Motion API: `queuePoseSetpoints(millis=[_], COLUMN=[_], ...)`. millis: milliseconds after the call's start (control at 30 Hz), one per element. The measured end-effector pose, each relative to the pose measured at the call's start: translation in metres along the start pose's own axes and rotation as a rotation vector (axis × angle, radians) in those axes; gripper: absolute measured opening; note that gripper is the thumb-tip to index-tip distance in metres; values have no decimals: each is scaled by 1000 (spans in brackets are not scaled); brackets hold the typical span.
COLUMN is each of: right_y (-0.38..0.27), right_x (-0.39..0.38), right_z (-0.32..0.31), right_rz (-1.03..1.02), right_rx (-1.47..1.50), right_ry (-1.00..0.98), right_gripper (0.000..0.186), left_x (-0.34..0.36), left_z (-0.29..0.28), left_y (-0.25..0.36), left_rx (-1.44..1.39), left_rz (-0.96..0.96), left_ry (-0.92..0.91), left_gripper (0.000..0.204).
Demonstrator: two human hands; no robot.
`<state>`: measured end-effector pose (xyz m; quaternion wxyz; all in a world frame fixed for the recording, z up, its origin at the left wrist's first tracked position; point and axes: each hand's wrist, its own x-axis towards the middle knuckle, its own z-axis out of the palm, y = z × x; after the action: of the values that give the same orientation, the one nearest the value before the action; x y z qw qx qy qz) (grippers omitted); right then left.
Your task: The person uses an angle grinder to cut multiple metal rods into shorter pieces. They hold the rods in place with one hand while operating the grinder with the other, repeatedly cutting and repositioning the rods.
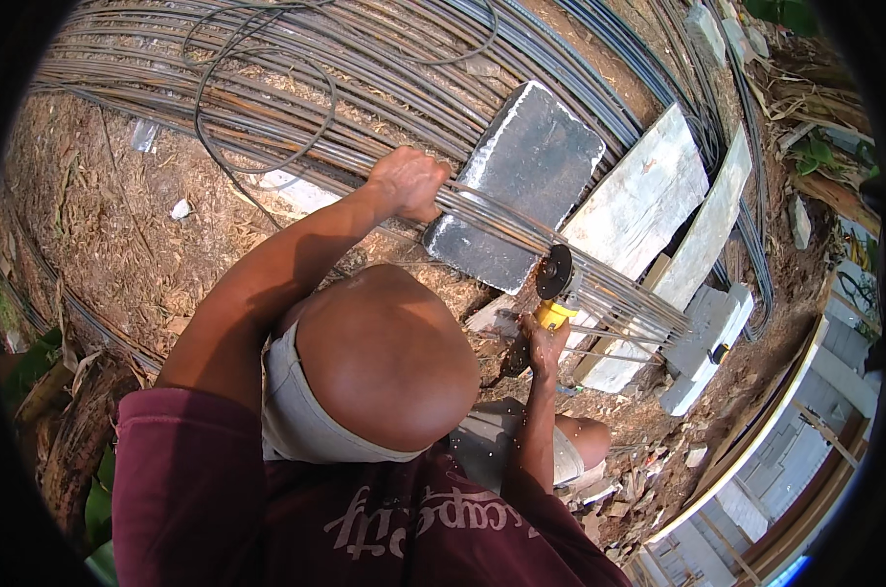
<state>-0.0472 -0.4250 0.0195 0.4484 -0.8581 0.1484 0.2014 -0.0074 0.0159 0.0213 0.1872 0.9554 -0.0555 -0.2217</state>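
Note:
My left hand [408,183] is closed around a bundle of thin steel rods [497,219], which runs across a dark block with white edges [533,161]. In my right hand [545,344] is a yellow angle grinder [555,313], gripped by its body. Its black cutting disc [554,272] stands upright against the rods, just past the block's near right corner. Small bright specks, apparently sparks, scatter from the disc toward my bent knee [389,362]. Whether the disc has cut into a rod cannot be made out.
Long steel bars [188,68] lie across the ground, with a loose wire coil [267,108] on top. Pale boards [638,186] lie beyond the grinder, and a white-grey block [707,338] sits near the rods' ends. Rubble [619,494] litters the soil at the lower right.

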Motion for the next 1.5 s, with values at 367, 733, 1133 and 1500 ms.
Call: queuePoseSetpoints(millis=[367, 733, 1133, 1500], right_y=[-10, -8, -4, 7], right_x=[5, -1, 8, 6], right_z=[1, -3, -4, -11], right_rz=[67, 117, 79, 35], right_rx=[4, -5, -19, -86], right_ry=[-1, -15, -7, -25], right_gripper=[37, 39, 40, 44], left_x=[2, 1, 0, 0], left_z=[2, 1, 0, 0], left_y=[-1, 0, 0, 1], left_rx=[12, 15, 10, -16], left_rz=[11, -6, 17, -4], left_ry=[-10, -32, 27, 1], left_gripper=[58, 59, 51, 49])
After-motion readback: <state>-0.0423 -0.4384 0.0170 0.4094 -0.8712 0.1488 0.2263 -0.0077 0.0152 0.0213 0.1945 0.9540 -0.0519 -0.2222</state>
